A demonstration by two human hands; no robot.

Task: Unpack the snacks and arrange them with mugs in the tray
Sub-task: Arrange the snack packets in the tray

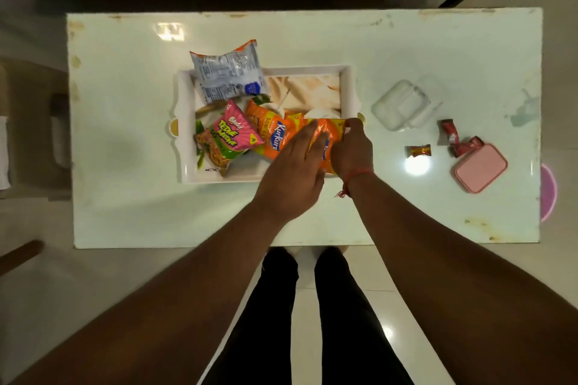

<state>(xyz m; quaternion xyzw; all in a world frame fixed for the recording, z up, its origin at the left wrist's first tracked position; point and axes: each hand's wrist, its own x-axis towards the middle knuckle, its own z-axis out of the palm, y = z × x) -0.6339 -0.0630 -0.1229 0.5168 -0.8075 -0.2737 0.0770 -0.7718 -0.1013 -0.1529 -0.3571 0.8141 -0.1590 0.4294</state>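
Observation:
A white tray (186,134) sits mid-table with several snack packets in it. A silver-blue packet (228,72) leans over its far left rim. A pink packet (235,131) lies over a green noodle packet (210,150). One orange Kurkure packet (271,131) lies in the middle. My left hand (291,175) and my right hand (353,150) both grip a second orange packet (325,134) at the tray's near right corner. No mugs are in view.
A clear plastic container (403,105) lies right of the tray. Beyond it lie small wrapped candies (418,151), red wrappers (456,142) and a pink lidded box (481,167). A purple object (548,191) pokes past the table's right edge. My legs stand at the near edge.

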